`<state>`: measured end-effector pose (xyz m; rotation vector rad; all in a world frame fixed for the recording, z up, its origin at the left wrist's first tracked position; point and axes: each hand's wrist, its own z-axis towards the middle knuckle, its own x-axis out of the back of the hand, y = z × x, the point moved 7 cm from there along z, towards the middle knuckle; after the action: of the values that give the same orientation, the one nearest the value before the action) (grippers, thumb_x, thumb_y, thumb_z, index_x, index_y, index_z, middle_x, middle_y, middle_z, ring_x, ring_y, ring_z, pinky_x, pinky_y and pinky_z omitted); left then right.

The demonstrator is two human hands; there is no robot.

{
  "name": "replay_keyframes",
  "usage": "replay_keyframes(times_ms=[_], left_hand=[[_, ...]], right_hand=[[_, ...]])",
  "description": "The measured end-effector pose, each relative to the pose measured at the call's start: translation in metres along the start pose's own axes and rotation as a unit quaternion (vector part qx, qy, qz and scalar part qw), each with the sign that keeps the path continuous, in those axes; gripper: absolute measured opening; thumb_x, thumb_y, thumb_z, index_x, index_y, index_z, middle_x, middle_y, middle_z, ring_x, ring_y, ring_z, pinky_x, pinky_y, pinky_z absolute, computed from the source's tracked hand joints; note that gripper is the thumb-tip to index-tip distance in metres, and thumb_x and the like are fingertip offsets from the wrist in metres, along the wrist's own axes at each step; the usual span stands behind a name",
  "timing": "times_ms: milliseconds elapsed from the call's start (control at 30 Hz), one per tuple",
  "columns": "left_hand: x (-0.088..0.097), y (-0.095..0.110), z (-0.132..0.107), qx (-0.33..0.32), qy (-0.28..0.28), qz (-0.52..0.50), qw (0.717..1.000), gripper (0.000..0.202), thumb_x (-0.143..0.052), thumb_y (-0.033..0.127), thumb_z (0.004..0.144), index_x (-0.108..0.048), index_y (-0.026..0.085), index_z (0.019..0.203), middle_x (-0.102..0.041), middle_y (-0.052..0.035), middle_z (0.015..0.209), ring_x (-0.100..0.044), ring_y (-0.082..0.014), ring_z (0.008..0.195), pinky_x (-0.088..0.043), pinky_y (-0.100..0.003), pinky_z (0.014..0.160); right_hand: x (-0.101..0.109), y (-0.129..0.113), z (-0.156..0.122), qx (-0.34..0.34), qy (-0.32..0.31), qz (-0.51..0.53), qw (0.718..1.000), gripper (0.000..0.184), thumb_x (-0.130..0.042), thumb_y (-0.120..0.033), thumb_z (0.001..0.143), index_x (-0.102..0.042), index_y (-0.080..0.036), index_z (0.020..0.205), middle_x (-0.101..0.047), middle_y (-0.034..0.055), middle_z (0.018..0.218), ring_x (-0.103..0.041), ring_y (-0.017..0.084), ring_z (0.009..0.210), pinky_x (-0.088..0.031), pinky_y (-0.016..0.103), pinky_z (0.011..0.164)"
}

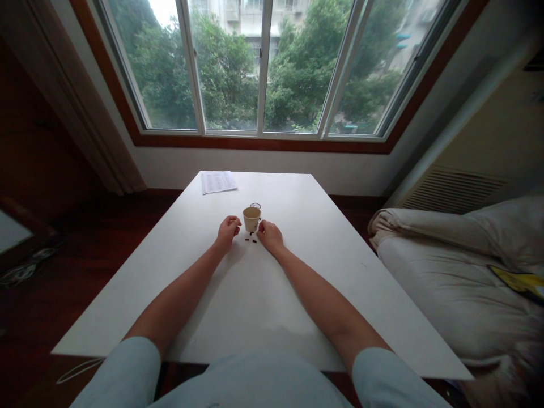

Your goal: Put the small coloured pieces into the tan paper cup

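A beige cup (pixel 251 220) stands upright on the white table (pixel 272 306), its open top tilted into my view. My left hand (pixel 228 231) rests on the table just left of the cup, apart from it, with the fingers loosely curled and nothing visible in them. Close against the cup's right side, by its handle, is my right hand (pixel 271 236); its fingers are closed, and anything between them is hidden. In front of the cup lie several small dark pieces (pixel 254 241), too small to identify. A thin dark loop (pixel 255 205) shows just behind the cup's rim.
Printed papers (pixel 219 182) lie at the table's far left corner. Beyond the table is a wide window (pixel 261 68). To the right stands a padded, cloth-covered seat (pixel 442 283) with a yellow-and-black item (pixel 521 282). Cables (pixel 28 267) lie on the floor at left.
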<state>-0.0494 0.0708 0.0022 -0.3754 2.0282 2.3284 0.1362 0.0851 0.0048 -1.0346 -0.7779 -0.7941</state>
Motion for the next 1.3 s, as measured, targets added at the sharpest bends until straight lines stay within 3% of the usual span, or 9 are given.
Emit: replay_keyframes(times_ms=[167, 500, 600, 767, 1000, 1133, 1300], left_hand=[[-0.005, 0.001, -0.003, 0.043, -0.004, -0.111, 0.993, 0.036, -0.075, 0.039, 0.071, -0.052, 0.019, 0.09, -0.054, 0.0045, 0.075, -0.043, -0.0018, 0.051, -0.035, -0.016, 0.049], [-0.036, 0.026, -0.007, 0.023, -0.047, -0.197, 0.979, 0.034, -0.077, 0.035, 0.074, -0.058, 0.019, 0.097, -0.052, 0.0049, 0.071, -0.044, -0.0023, 0.053, -0.036, -0.015, 0.05], [-0.037, 0.031, -0.004, 0.018, -0.029, -0.207, 0.978, 0.032, -0.079, 0.034, 0.073, -0.061, 0.017, 0.093, -0.054, 0.0039, 0.071, -0.044, -0.0021, 0.053, -0.037, -0.015, 0.049], [-0.032, 0.031, -0.001, 0.041, 0.008, -0.186, 0.982, 0.03, -0.078, 0.034, 0.074, -0.066, 0.014, 0.093, -0.062, -0.0001, 0.077, -0.045, -0.0013, 0.05, -0.038, -0.015, 0.047], [-0.041, 0.034, -0.004, 0.108, -0.069, -0.129, 0.983, 0.044, -0.079, 0.03, 0.072, -0.067, 0.014, 0.11, -0.07, -0.0116, 0.109, -0.055, -0.0047, 0.055, -0.048, -0.021, 0.055], [-0.041, 0.038, -0.003, 0.106, -0.08, -0.11, 0.985, 0.045, -0.077, 0.029, 0.072, -0.067, 0.014, 0.113, -0.07, -0.0126, 0.111, -0.056, -0.0061, 0.055, -0.051, -0.024, 0.058], [-0.028, 0.041, 0.006, 0.067, -0.053, -0.027, 0.996, 0.027, -0.071, 0.029, 0.074, -0.072, 0.015, 0.097, -0.071, -0.0091, 0.101, -0.054, -0.0063, 0.055, -0.048, -0.023, 0.058]], right_hand=[[-0.001, 0.0, 0.0, 0.0, -0.005, -0.008, 1.0, 0.005, -0.056, -0.018, 0.084, -0.061, -0.019, 0.086, -0.063, 0.0056, 0.091, -0.053, 0.017, 0.085, -0.034, 0.025, 0.068], [-0.003, -0.001, 0.001, -0.004, 0.013, -0.04, 0.999, 0.014, -0.06, -0.028, 0.086, -0.065, -0.02, 0.097, -0.06, 0.0081, 0.1, -0.05, 0.022, 0.101, -0.039, 0.03, 0.086], [-0.003, -0.003, 0.0, 0.001, 0.002, -0.046, 0.999, 0.012, -0.059, -0.026, 0.087, -0.067, -0.02, 0.095, -0.06, 0.0084, 0.1, -0.05, 0.022, 0.101, -0.039, 0.03, 0.087], [-0.002, -0.002, 0.001, -0.002, -0.001, -0.046, 0.999, 0.013, -0.059, -0.028, 0.088, -0.068, -0.02, 0.094, -0.06, 0.0084, 0.1, -0.05, 0.021, 0.1, -0.039, 0.029, 0.086], [-0.005, 0.001, 0.001, -0.006, -0.004, -0.047, 0.999, 0.013, -0.057, -0.027, 0.089, -0.067, -0.02, 0.092, -0.06, 0.0081, 0.099, -0.05, 0.02, 0.1, -0.039, 0.028, 0.085], [-0.002, 0.001, 0.001, -0.011, 0.013, -0.028, 0.999, 0.012, -0.058, -0.027, 0.088, -0.067, -0.02, 0.087, -0.063, 0.0072, 0.094, -0.053, 0.02, 0.096, -0.04, 0.028, 0.081], [0.002, 0.01, 0.004, -0.064, 0.022, 0.031, 0.997, 0.012, -0.055, -0.028, 0.089, -0.065, -0.021, 0.088, -0.067, 0.0035, 0.085, -0.058, 0.017, 0.08, -0.04, 0.026, 0.072]])
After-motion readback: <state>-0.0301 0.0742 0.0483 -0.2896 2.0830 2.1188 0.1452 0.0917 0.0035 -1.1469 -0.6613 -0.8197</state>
